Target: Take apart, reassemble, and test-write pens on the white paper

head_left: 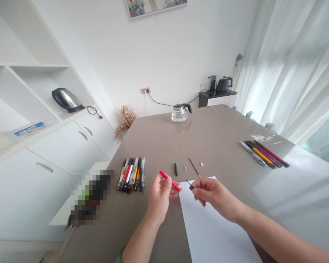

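Observation:
My left hand [160,195] is closed round a red pen barrel [170,180], which slants down toward the right. Between the fingertips of my right hand [211,191] is a small black pen part [191,187] with a thin rod sticking out toward the barrel. The two pieces are apart. Beneath my right hand lies a white sheet of paper [216,233] with small marks near its top edge. Just beyond my hands are a black pen piece [176,169], a small spring [185,168], a thin ink refill [194,167] and a small pale cone tip [201,164].
A bundle of pens [131,174] lies to the left, and a row of several pens [264,154] to the right. A glass pot [179,113] stands at the table's far end. A blurred-out patch [91,199] covers something beside the left edge.

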Demonstrator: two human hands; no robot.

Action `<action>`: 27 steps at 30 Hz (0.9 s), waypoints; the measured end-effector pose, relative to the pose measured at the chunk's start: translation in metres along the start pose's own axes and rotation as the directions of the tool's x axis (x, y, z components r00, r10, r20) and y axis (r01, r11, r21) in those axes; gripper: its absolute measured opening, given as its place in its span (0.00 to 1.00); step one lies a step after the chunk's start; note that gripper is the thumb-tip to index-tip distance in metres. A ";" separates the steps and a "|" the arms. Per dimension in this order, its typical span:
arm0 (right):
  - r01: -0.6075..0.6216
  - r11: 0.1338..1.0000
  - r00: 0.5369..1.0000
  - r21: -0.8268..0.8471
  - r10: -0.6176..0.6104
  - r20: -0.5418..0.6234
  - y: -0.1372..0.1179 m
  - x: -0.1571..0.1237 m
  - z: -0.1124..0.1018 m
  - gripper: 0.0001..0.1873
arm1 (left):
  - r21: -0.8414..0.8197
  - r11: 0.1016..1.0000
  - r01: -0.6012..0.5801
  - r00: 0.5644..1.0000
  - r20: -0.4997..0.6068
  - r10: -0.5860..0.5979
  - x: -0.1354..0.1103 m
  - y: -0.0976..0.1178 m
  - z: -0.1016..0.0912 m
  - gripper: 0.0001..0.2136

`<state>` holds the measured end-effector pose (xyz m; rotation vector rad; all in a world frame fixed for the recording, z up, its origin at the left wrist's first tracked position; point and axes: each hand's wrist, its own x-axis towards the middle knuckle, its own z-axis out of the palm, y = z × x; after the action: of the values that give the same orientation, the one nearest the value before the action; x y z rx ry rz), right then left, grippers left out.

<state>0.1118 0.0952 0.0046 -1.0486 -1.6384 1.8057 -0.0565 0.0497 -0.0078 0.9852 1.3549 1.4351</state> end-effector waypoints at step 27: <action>0.045 0.987 0.999 0.157 -0.049 0.022 0.025 0.008 0.017 0.10 | -0.085 0.994 0.062 0.997 0.057 -0.057 -0.004 -0.001 0.004 0.10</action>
<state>0.0972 0.0876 -0.0221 -0.9136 -1.4951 1.8905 -0.0513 0.0471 -0.0088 0.9141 1.2611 1.4009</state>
